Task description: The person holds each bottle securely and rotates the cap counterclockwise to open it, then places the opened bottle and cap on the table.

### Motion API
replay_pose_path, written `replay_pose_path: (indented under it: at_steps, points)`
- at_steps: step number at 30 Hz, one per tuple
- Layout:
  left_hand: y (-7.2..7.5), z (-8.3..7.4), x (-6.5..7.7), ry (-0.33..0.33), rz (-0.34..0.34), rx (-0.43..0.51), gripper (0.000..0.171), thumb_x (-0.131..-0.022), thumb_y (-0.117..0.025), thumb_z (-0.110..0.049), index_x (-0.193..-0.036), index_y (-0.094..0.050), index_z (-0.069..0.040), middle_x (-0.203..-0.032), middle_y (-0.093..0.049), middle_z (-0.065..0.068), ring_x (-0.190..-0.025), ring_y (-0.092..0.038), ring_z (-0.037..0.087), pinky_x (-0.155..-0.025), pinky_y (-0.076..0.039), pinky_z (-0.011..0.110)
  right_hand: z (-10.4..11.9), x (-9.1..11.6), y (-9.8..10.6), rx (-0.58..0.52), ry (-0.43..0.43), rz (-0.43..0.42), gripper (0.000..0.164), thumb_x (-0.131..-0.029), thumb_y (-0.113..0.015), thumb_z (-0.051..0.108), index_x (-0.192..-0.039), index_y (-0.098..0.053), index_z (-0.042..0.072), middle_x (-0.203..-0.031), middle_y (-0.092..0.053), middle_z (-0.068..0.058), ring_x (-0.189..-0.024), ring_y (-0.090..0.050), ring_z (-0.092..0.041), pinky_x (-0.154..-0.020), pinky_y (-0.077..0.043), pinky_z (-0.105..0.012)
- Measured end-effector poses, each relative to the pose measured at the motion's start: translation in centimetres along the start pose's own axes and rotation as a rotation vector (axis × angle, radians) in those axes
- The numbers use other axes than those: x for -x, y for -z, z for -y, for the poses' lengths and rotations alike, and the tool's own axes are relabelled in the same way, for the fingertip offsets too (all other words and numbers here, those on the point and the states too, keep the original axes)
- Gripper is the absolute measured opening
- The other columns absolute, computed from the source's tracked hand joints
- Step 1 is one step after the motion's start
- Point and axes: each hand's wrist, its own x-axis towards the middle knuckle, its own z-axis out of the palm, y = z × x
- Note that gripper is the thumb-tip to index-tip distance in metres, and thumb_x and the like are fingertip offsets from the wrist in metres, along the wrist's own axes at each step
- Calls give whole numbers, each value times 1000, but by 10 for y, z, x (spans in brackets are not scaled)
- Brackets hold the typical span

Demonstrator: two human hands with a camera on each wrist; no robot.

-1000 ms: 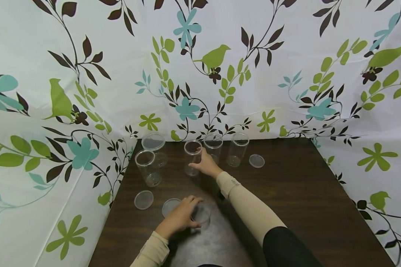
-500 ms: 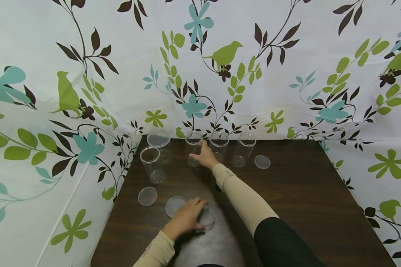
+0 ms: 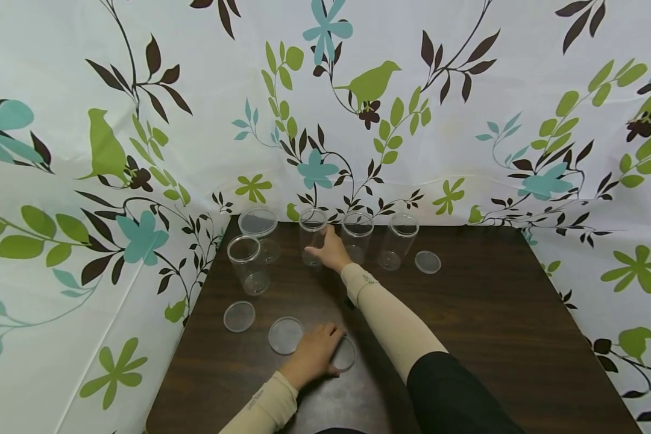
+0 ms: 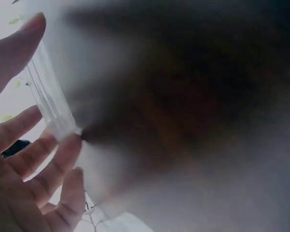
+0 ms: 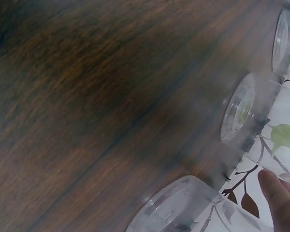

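In the head view my right hand (image 3: 334, 251) grips an uncapped clear plastic jar (image 3: 310, 236) standing upright at the back of the table, thumb on its near side. My left hand (image 3: 313, 354) spans a round clear lid (image 3: 345, 354) near the table's front, thumb and fingers at its rim. The left wrist view is mostly blurred, but it shows the lid (image 4: 49, 99) edge-on between thumb and fingertips. Down in the right wrist view's corner, a finger (image 5: 275, 191) reaches beside clear jars (image 5: 239, 108); which of them I hold is unclear there.
Two clear jars (image 3: 356, 238) (image 3: 397, 244) stand right of the held one. At the left are another jar (image 3: 249, 268) and a wider container (image 3: 258, 223). Loose lids (image 3: 239, 316) (image 3: 286, 335) (image 3: 428, 261) lie on the dark wooden table (image 3: 493, 337). Patterned cloth (image 3: 439, 120) encloses it.
My right hand has moved the jar back, into line with the others, and now keeps it there. My left hand and its lid have shifted slightly right, away from the neighbouring lid.
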Motion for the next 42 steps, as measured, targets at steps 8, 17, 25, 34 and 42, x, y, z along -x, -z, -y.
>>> replay_pose_path:
  at_steps: [8,17,25,34,42]
  points:
    - [-9,-1,-2,0,-37,-105,93,-53,-93,-53,-131,-61,-15,-122,-63,0,-108,-60,21,-78,-55,37,-1,-1,-2,3,-4,-1,73,-92,-77,28,-144,-33,2,-139,-53,-25,-126,-55,-38,-102,-46,-48]
    - [-9,-4,-2,11,-31,-126,96,-51,-93,-55,-132,-61,-16,-119,-62,0,-102,-59,19,-72,-53,35,-6,-3,-8,16,-3,0,80,-94,-74,35,-150,-27,2,-149,-47,-22,-134,-50,-36,-108,-43,-46]
    - [23,1,0,-10,-2,26,91,-63,-92,-50,-137,-58,-11,-125,-59,8,-107,-61,25,-78,-57,36,-6,-1,-9,19,-10,-4,83,-95,-73,36,-152,-24,1,-149,-47,-24,-135,-50,-35,-108,-43,-45]
    - [124,51,17,74,-196,317,61,-88,-80,-34,-139,-57,-9,-125,-65,8,-105,-65,24,-88,-54,44,-5,2,-9,20,3,-25,82,-95,-73,36,-151,-26,-1,-147,-48,-27,-133,-51,-38,-108,-43,-46]
    - [187,118,28,288,-312,311,59,-95,-73,-30,-143,-52,-3,-134,-58,19,-112,-61,37,-91,-50,55,-6,2,-13,27,-28,-17,83,-95,-72,36,-152,-25,-1,-145,-49,-28,-131,-53,-38,-107,-44,-46]
